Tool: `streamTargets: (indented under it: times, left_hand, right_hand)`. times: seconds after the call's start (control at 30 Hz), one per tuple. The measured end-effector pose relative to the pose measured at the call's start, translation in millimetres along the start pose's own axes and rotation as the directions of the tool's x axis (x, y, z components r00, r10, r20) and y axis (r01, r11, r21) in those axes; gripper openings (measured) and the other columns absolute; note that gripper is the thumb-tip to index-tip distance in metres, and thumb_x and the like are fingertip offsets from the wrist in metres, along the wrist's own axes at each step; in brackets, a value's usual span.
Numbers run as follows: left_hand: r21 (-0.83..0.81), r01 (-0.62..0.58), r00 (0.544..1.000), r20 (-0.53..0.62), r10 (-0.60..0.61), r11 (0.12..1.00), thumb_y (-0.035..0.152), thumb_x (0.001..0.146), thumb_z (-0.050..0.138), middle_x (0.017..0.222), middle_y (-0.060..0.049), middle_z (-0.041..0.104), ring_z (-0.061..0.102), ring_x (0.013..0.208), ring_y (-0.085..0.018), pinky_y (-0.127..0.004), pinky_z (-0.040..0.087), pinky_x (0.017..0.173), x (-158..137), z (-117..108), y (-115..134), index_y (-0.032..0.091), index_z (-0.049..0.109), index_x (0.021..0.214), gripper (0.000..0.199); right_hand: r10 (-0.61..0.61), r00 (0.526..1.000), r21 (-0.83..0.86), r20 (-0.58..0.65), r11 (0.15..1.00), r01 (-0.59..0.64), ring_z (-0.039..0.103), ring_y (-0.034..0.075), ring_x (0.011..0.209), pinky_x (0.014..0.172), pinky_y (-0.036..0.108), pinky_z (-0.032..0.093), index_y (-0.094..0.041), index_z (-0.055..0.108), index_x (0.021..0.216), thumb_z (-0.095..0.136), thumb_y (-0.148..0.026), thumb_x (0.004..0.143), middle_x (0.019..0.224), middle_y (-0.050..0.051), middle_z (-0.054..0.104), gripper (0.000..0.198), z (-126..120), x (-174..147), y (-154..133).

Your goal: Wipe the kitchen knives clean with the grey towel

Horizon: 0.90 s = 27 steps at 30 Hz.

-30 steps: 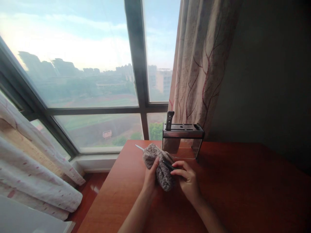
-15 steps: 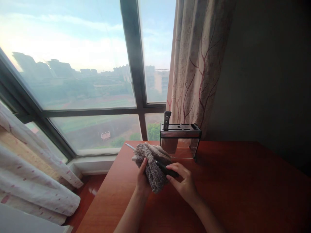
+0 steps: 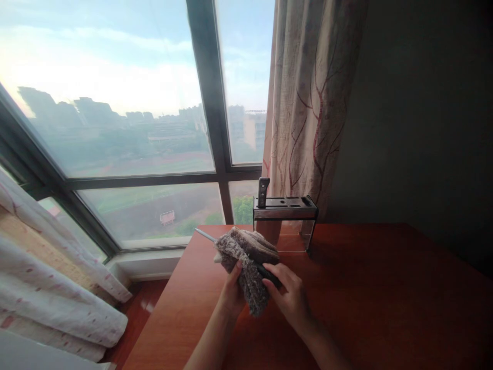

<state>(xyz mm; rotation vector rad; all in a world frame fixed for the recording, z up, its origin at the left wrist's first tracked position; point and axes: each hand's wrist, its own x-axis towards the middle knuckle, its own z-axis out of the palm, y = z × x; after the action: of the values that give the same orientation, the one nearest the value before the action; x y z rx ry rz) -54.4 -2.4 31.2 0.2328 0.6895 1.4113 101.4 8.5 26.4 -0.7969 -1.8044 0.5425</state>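
My left hand [image 3: 233,293] is closed around a folded, fluffy grey-brown cloth [image 3: 252,288], its thumb pressing on top. The cloth wraps a sharpening steel [image 3: 205,235], whose thin metal tip sticks out at the upper left. Most of its rod is hidden inside the folds. On the other side, the fingers of my right hand [image 3: 288,293] grip its black, ribbed handle. Both hands are above the table, in front of the knife holder [image 3: 285,211]. One black-handled knife [image 3: 263,192] stands upright in the holder's left end.
A reddish-brown wooden table [image 3: 365,298] stretches out to the right. Beyond its left edge are a windowsill and a white patterned curtain [image 3: 57,293]. Behind the holder hang a large window and another curtain [image 3: 308,103].
Both hands have shifted slightly right and down with the cloth. More of the metal tip shows beyond the cloth, and my left thumb sits lower and further right.
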Motion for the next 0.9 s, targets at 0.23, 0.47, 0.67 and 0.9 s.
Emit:
streamTargets:
  times: [0.23, 0.47, 0.67, 0.9]
  left_hand:
    - [-0.036, 0.007, 0.998, -0.057, -0.009, 0.999, 0.032, 0.078, 0.065, 0.09, -0.011, 0.075, 0.07, 0.091, -0.027, -0.035, 0.056, 0.082, -2.4, 14.3, -5.5, 0.012, 0.066, 0.099, 0.029]
    - [-0.032, 0.04, 0.993, -0.108, -0.043, 0.999, 0.027, 0.077, 0.063, 0.081, -0.011, 0.075, 0.072, 0.079, -0.026, -0.036, 0.059, 0.071, -2.3, 17.9, -1.5, 0.011, 0.067, 0.094, 0.024]
    - [-0.042, -0.036, 0.996, -0.084, 0.032, 0.998, 0.026, 0.076, 0.06, 0.082, -0.01, 0.075, 0.071, 0.082, -0.028, -0.038, 0.058, 0.073, -5.3, 22.9, 6.2, 0.011, 0.067, 0.095, 0.024]
    - [-0.102, -0.18, 0.974, -0.161, 0.163, 0.978, 0.022, 0.071, 0.062, 0.081, -0.006, 0.075, 0.07, 0.086, -0.028, -0.038, 0.057, 0.077, -14.2, 26.2, 20.5, 0.016, 0.066, 0.091, 0.022]
  right_hand:
    - [-0.174, 0.984, -0.22, 0.031, 0.96, 0.176, 0.062, 0.02, 0.09, 0.077, 0.032, 0.054, -0.034, 0.059, 0.125, 0.05, -0.014, 0.089, 0.102, 0.008, 0.062, 0.042, 3.4, -5.9, 5.8]
    - [-0.118, 0.993, -0.113, 0.027, 0.986, 0.121, 0.061, 0.019, 0.089, 0.075, 0.031, 0.054, -0.032, 0.064, 0.116, 0.049, -0.011, 0.086, 0.104, 0.008, 0.059, 0.04, 5.7, -4.8, 4.0]
    - [0.099, 0.995, 0.161, -0.022, 0.983, -0.094, 0.062, 0.021, 0.093, 0.082, 0.032, 0.053, -0.023, 0.057, 0.119, 0.064, -0.024, 0.08, 0.105, 0.008, 0.062, 0.04, -1.5, 2.6, 1.1]
    - [0.353, 0.922, 0.347, 0.159, 0.854, -0.387, 0.059, 0.015, 0.053, 0.046, 0.023, 0.048, -0.017, 0.064, 0.078, 0.045, -0.046, 0.09, 0.064, 0.003, 0.063, 0.037, 32.2, -12.9, 19.3]
